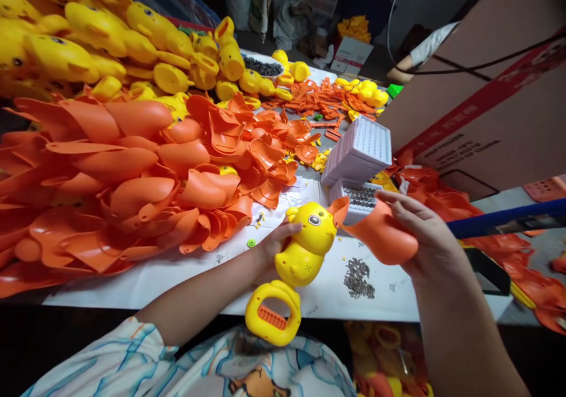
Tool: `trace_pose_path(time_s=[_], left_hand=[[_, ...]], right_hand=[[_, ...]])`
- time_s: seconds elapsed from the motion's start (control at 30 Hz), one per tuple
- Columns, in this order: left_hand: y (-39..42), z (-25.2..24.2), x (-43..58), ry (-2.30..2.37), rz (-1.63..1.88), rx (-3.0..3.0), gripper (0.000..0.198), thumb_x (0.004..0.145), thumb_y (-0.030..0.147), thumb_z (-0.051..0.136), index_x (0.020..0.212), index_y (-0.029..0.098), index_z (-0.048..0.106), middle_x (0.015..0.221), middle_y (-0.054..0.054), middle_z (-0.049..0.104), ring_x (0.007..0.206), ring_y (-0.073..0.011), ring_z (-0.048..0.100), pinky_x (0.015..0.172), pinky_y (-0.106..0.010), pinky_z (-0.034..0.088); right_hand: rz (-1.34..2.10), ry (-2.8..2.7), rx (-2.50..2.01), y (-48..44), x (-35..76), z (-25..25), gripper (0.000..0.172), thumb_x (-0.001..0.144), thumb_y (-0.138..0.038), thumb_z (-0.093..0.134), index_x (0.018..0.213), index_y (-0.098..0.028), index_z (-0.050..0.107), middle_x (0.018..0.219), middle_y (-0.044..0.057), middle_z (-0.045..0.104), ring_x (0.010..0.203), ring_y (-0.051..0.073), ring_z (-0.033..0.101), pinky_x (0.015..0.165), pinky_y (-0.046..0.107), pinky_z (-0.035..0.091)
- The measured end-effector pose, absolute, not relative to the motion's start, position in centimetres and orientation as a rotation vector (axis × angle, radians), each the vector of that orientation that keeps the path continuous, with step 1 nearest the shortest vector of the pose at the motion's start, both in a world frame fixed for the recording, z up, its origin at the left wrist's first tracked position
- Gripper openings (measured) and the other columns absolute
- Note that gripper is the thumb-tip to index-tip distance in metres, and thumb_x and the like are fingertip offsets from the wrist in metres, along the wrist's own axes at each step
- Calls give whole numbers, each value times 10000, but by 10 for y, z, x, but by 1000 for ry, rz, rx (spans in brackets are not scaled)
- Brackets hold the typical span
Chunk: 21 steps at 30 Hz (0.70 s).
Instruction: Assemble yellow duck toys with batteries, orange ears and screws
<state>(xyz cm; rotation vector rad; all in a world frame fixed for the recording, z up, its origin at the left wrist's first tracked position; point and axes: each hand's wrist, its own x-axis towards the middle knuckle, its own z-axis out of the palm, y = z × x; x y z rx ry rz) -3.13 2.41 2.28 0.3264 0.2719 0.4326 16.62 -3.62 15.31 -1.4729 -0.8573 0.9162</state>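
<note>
My left hand (276,242) grips a yellow duck-shaped toy body (305,246) from behind; the toy has a ring handle with an orange trigger (273,314) hanging over the table's front edge. My right hand (420,232) is closed round an orange plastic beak piece (375,235), whose narrow end touches the duck's face at the right. A small heap of dark screws (359,278) lies on the white paper just below the beak piece.
A big pile of orange beak shells (132,173) fills the left. Yellow duck bodies (88,37) are stacked behind it. White screw boxes (360,149) stand in the middle, a cardboard box (495,102) at right, a blue-handled tool (504,220) beside my right wrist.
</note>
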Motion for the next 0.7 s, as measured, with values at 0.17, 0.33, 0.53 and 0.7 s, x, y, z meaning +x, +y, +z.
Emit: trace_pose_path(time_s=[0.17,0.33,0.53,0.7], left_hand=[[17,27,-28,280,431,360,661,604,481,893,1087,83,681,865,-119,775,730,-253,735,714,-338,560],[10,31,-26,327,501,360,660,638,385,877,1189,125,626,894,-98,768,720,-242,728,705,-352,562],[4,38,-26,388,521,395,854,570,403,939,1271,157,518,1000,-101,738,792,-235,721,720,-343,571],[7,34,-23,409,493,431,900,549,476,957,1257,191,481,1014,-82,706,802,-229,703,706,-358,576]], right_hand=[[1381,-653,-1331,-41,164,137,949,358,-762,913,1098,-197,729,1171,128,653,986,246,690,798,345,628],[1275,-687,-1435,-33,154,122,775,423,-401,980,1105,-182,685,1017,83,665,842,154,678,718,231,607],[931,-657,-1576,-20,159,124,847,438,-406,954,1199,-172,666,828,22,625,551,59,530,452,154,457],[1055,-930,-1709,-14,172,128,823,569,-519,925,1278,-198,656,1048,63,647,702,44,575,580,134,531]])
